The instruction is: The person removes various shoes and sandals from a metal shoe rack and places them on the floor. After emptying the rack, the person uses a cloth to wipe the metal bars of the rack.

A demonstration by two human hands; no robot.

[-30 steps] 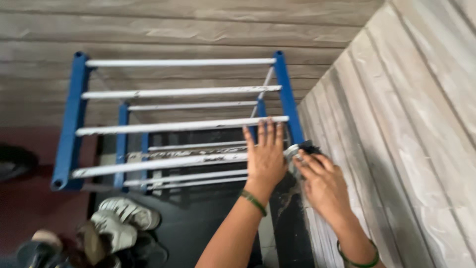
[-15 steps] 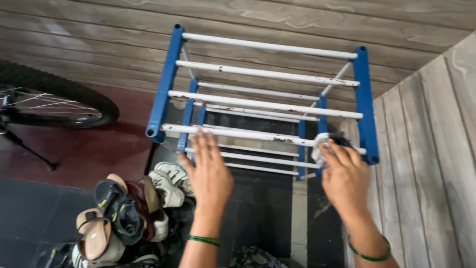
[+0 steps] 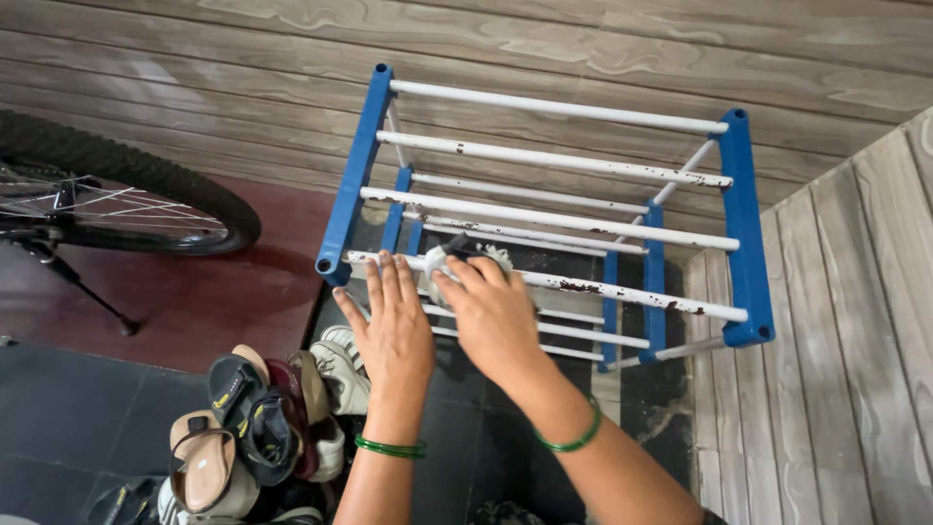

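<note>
Indoors, wood-panelled corner: left hand [image 3: 394, 326] flat, open on rack [image 3: 743, 224] rail; right hand [image 3: 491, 311] grips cloth [image 3: 437, 261]; dark tiled floor [image 3: 78, 418].

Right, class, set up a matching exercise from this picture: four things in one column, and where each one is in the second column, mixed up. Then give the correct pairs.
Column one:
1. left hand
2. right hand
3. bicycle wheel
4. pile of shoes

Column two:
A. on the floor, below and left of the rack
B. flat on the nearest white bar of the blue rack, at its left end
C. far left, standing on the red floor
D. pressing a whitish cloth onto that same bar

Pairs: 1-B, 2-D, 3-C, 4-A
</note>
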